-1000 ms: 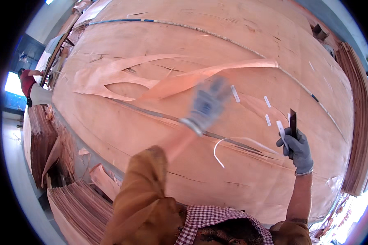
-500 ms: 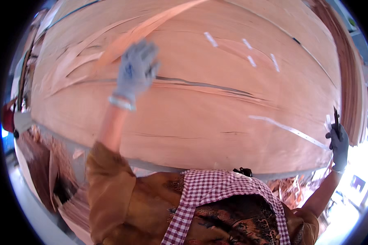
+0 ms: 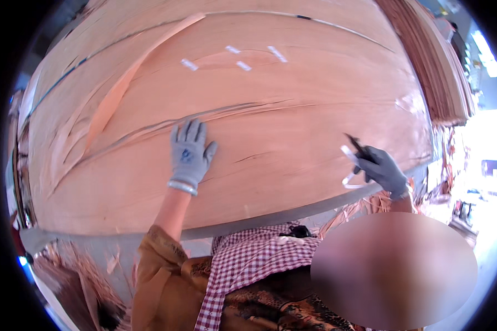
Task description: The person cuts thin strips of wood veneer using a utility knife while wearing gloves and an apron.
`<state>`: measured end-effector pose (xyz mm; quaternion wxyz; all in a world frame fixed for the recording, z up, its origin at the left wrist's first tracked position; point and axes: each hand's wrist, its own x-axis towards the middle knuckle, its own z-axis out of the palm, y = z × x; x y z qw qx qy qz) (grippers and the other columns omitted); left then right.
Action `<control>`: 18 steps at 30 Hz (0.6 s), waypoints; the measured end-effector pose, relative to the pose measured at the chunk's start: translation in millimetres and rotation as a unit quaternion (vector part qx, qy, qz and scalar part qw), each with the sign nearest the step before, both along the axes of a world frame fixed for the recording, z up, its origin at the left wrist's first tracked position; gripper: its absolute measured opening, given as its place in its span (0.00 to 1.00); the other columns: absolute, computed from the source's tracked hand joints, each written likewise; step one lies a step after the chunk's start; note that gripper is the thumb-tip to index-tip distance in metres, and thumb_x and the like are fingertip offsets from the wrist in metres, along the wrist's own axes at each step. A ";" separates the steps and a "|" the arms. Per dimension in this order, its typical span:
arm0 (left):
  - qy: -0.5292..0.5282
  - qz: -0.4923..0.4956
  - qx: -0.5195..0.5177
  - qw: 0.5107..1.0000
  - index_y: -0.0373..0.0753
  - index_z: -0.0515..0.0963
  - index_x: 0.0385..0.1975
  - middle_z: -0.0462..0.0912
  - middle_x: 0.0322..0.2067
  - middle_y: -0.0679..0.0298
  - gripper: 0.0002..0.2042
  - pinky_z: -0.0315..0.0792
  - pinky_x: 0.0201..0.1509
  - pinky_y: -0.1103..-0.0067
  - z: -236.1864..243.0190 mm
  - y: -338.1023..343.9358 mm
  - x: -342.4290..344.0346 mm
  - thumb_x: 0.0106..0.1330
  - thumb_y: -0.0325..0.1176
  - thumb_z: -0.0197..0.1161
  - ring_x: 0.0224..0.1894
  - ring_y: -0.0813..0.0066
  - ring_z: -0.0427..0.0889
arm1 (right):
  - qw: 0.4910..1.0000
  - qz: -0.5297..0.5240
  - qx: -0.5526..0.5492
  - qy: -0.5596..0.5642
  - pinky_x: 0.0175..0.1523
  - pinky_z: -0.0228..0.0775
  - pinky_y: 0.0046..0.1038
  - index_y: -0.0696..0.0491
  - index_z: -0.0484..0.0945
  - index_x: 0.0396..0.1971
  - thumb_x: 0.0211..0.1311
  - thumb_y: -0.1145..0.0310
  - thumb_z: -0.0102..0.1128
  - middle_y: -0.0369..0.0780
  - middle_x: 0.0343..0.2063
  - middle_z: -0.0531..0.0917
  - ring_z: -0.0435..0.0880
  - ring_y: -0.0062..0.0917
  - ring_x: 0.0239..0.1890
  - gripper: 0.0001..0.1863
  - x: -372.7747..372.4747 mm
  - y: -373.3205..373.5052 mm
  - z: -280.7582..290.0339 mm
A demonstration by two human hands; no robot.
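Note:
A wide, thin sheet of reddish wood veneer (image 3: 292, 143) lies in front of me. In a grey glove, my left hand (image 3: 191, 157) rests flat on it with the fingers extended, just on the near side of a long dark split (image 3: 165, 126). My right hand (image 3: 385, 172), in a darker grey glove, is closed around a slim black pointed tool that looks like a knife (image 3: 356, 144). A strip of white tape (image 3: 348, 179) hangs curled by those fingers, above the sheet's near right part. A loose veneer strip (image 3: 113, 102) lies raised beyond my left hand.
Several short white tape pieces (image 3: 243, 65) surround a slit farther up the sheet. A thin dark-and-white rod or cord (image 3: 345, 28) crosses the far side. Stacked veneer (image 3: 433, 71) stands at the right. Veneer scraps (image 3: 364, 208) lie below the grey table edge (image 3: 276, 216).
My left hand has come nearer and now lies flat on the veneer. My right hand has moved inward with the knife; the tape strip, earlier stretched along the sheet, now hangs curled beside it.

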<state>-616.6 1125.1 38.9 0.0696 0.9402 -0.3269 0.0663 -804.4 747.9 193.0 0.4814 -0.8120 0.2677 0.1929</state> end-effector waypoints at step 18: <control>0.000 -0.140 -0.014 0.990 0.40 0.68 0.59 0.67 0.62 0.60 0.25 0.44 0.71 0.61 -11.8 -186.1 -19.3 0.65 0.46 0.53 0.66 0.64 0.61 | 0.985 -0.082 0.103 -0.110 0.24 0.63 0.17 0.56 0.75 0.37 0.61 0.71 0.55 0.37 0.24 0.80 0.70 0.14 0.18 0.07 95.3 -48.6 -124.3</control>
